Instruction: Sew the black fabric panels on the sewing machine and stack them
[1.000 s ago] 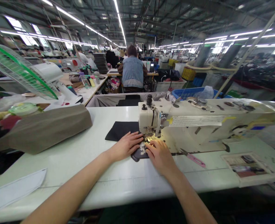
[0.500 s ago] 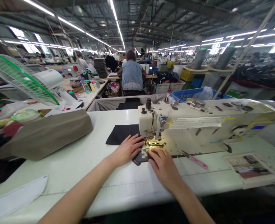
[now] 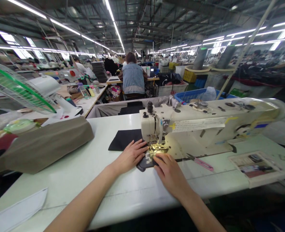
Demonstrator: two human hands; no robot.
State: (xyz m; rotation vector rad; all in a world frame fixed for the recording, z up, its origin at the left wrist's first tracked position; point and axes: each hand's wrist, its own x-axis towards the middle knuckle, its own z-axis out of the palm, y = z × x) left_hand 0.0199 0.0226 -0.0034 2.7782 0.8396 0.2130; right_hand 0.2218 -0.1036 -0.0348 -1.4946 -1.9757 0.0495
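My left hand (image 3: 130, 154) lies flat, fingers spread, with its fingertips over the right part of a black fabric piece (image 3: 121, 140) and close to the presser foot. The sewing machine (image 3: 148, 124) stands just ahead, its lamp lighting the brass-coloured guide (image 3: 158, 147) below the needle area. In front of that guide is my right hand (image 3: 167, 169), its fingers bent together and pinching a dark edge that looks like black fabric. The fingers cover most of that edge. Thread snips (image 3: 202, 163) with pink handles lie to the right of my right hand.
A folded brown-grey fabric (image 3: 48, 141) and a fan (image 3: 21, 88) are at left. A white panel (image 3: 16, 211) lies near the front-left edge. At right sits a small tray (image 3: 239, 158) of tools. Beyond the table are a blue basket (image 3: 181, 95) and a seated person (image 3: 133, 79).
The camera view has shifted slightly, moving the scene a little to the left. Both hands keep nearly the same places beside the presser foot, and the black fabric shows no clear movement.
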